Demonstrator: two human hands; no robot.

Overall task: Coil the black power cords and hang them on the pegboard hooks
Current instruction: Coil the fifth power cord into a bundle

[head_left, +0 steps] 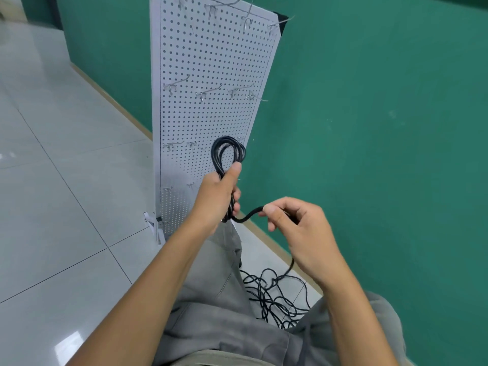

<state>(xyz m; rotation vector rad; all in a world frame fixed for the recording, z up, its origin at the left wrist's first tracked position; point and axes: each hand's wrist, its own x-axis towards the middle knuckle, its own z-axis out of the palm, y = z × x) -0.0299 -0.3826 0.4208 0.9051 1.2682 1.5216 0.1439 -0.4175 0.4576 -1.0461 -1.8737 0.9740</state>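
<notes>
Both hands (216,196) gripping blk cord (228,151)

A: Note on the person: both forearms bare, no sleeves in view. No watch, ring or glove on the left hand (215,196) or the right hand (298,228).

B: Legs?

A: Grey trousers (211,320), loose cloth, creased at the knees, with a stitched seam down the near leg. A paler strip of cloth shows at the waist, bottom edge of view.
</notes>
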